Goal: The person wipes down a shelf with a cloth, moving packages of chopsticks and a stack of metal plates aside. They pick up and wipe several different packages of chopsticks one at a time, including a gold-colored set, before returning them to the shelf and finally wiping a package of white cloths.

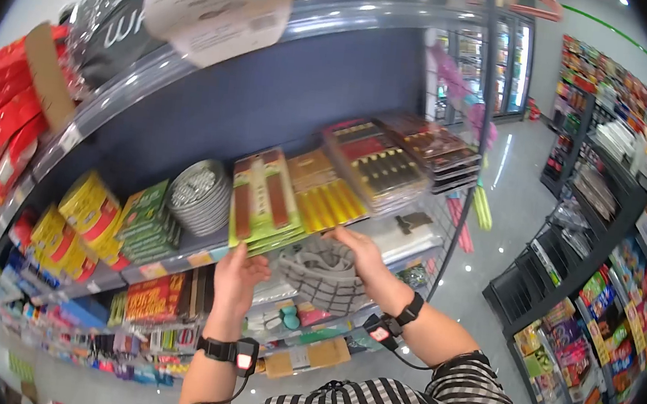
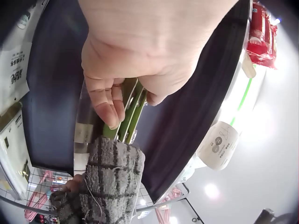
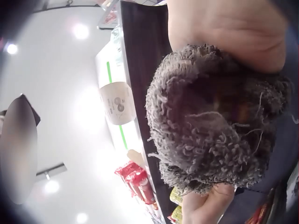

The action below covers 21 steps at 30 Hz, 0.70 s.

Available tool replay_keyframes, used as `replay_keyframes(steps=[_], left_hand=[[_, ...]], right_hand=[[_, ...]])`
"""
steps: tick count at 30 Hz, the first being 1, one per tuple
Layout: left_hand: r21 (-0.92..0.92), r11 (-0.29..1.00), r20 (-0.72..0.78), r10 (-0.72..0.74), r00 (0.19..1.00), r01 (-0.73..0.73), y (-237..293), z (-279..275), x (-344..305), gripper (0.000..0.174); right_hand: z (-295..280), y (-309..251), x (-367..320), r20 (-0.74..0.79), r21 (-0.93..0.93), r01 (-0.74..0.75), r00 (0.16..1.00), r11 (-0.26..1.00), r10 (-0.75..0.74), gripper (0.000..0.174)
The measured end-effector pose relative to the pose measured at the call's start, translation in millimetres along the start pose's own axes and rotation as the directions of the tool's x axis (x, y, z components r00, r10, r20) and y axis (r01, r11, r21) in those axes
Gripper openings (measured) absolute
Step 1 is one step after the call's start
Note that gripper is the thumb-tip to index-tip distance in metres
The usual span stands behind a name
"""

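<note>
My left hand (image 1: 239, 278) is at the front edge of a stack of flat green-carded packs (image 1: 267, 196) with long brown items inside. In the left wrist view its thumb and fingers pinch the green edges (image 2: 134, 112) of that stack from both sides. A grey checked cloth (image 1: 323, 277), bunched and shaggy inside, hangs from my right hand (image 1: 368, 263), beside the left one. The right fingertips reach the front of the yellow packs (image 1: 328, 206). Filling most of the right wrist view, the cloth (image 3: 210, 144) hides the right fingers there.
Left along the shelf stand silver bowls (image 1: 200, 197), green boxes (image 1: 147, 219) and yellow tubs (image 1: 91, 201). Clear-covered packs (image 1: 375, 164) lie to the right. A wire side panel (image 1: 451, 223) closes the shelf's right end. Across the aisle stands a dark rack (image 1: 548, 277).
</note>
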<state>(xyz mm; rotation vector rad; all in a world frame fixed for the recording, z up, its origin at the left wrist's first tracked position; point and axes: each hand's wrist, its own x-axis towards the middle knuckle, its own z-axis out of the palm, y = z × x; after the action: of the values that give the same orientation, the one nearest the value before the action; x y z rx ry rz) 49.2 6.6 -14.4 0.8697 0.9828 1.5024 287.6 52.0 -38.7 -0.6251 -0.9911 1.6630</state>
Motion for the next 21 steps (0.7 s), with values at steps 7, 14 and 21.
replay_keyframes(steps=[7, 14, 21], left_hand=[[0.137, 0.987, 0.097, 0.071, 0.993, -0.084, -14, -14, 11, 0.031], [0.212, 0.977, 0.374, -0.060, 0.925, -0.023, -45, -27, -4, 0.019], [0.300, 0.954, 0.583, -0.201, 0.787, 0.022, -57, 22, -22, 0.016]], right_hand=[[19, 8, 0, -0.040, -0.044, 0.026, 0.999, 0.999, -0.028, 0.029], [-20, -6, -51, -0.064, -0.709, 0.163, 0.954, 0.687, -0.293, 0.022], [-46, -93, -60, -0.403, -0.270, 0.000, 0.908, 0.963, -0.113, 0.048]])
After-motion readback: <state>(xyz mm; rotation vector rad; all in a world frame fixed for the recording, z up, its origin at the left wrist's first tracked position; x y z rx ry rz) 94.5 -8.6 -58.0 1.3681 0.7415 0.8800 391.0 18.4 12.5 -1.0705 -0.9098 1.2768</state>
